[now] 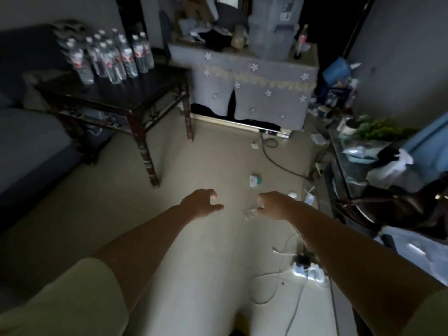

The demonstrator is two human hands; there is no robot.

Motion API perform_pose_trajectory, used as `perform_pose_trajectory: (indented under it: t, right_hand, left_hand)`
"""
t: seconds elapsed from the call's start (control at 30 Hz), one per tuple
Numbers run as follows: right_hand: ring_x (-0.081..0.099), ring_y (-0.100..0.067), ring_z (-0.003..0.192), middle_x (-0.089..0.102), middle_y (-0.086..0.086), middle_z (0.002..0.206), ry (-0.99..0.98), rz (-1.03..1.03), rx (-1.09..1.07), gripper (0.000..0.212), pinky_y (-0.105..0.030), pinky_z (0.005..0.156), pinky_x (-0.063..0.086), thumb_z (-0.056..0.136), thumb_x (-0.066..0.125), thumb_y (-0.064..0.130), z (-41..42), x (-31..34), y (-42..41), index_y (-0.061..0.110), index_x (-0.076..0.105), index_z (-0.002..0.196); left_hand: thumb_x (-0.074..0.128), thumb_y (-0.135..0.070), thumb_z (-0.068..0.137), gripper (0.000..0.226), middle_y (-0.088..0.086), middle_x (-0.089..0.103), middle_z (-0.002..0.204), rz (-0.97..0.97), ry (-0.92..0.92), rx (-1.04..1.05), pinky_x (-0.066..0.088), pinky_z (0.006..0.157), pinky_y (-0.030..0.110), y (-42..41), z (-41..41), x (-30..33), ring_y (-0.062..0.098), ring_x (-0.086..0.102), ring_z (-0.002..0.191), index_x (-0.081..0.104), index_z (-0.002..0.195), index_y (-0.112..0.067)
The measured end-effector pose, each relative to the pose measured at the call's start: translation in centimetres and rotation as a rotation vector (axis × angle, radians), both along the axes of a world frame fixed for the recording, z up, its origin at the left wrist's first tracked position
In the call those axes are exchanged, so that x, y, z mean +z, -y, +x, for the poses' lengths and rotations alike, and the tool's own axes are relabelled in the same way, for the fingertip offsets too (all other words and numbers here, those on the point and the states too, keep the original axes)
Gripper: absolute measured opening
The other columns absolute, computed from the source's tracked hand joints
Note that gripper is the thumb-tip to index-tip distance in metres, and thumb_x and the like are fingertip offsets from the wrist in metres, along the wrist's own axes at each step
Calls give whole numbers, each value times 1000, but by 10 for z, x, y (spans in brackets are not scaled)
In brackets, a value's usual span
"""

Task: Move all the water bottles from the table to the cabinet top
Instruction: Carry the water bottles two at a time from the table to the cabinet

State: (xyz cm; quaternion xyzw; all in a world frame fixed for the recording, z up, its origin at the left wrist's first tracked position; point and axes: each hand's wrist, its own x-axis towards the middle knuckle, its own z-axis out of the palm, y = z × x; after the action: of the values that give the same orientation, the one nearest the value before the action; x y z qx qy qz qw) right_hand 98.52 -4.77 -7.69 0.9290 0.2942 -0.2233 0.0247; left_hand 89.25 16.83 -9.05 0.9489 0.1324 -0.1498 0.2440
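Dim room, pale floor (194, 154), frame blurred. Your water bottles (110, 57), roughly ten, stand upright in a tight cluster at the far left corner of the dark wooden tabletop (135, 93); none is moved yet. The cloth-draped cabinet (254, 93) stands just right of the tabletop, its top already crowded with a grey bin (276, 27) and clutter. Your left hand (201, 201) and right hand (272, 204) hang over the floor, well apart from the bottles, fingers loosely curled, grasping nothing.

Judgement: full bottles will be fairly heavy, thin-walled and smooth; grip each at the middle, around the label, not by the cap. Neighbours touch, so take the outer ones first. Cables and a power strip (306, 269) on the floor are a trip hazard.
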Motion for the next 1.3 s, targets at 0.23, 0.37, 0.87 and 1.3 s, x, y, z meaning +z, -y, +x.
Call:
perform_pose_trajectory:
  t: [0.23, 0.37, 0.87, 1.3]
  right_hand:
    - [56, -29, 118, 58, -16, 128, -22, -31, 159, 40, -34, 96, 47, 96, 47, 33, 123, 12, -93, 4, 54, 124]
    - [58, -28, 115, 60, -14, 126, -33, -12, 227, 36, -32, 93, 47, 95, 49, 33, 167, 0, -160, 9, 56, 120]
    - [53, -28, 122, 55, -11, 134, -54, 75, 284, 42, -35, 101, 45, 96, 48, 35, 323, 15, -419, 12, 52, 131]
    - [57, -26, 118, 60, -12, 130, -86, 97, 307, 41, -32, 99, 46, 94, 53, 32, 569, 9, -516, 12, 54, 130]
  left_hand:
    - [60, -51, 87, 50, 5, 56, 130, -13, -15, 193, 41, 102, 34, -65, 72, 2, 21, 51, 123, 55, 125, -19]
    - [61, -50, 87, 49, 6, 58, 128, -37, -23, 302, 43, 100, 34, -124, 98, -1, 23, 53, 119, 57, 123, -18]
    - [59, -45, 90, 43, 6, 60, 126, 9, 1, 357, 41, 94, 30, -376, 257, 24, 23, 55, 117, 59, 120, -15]
    - [60, -45, 90, 47, 8, 60, 128, -18, 18, 450, 38, 100, 29, -469, 484, 8, 23, 54, 120, 58, 124, -12]
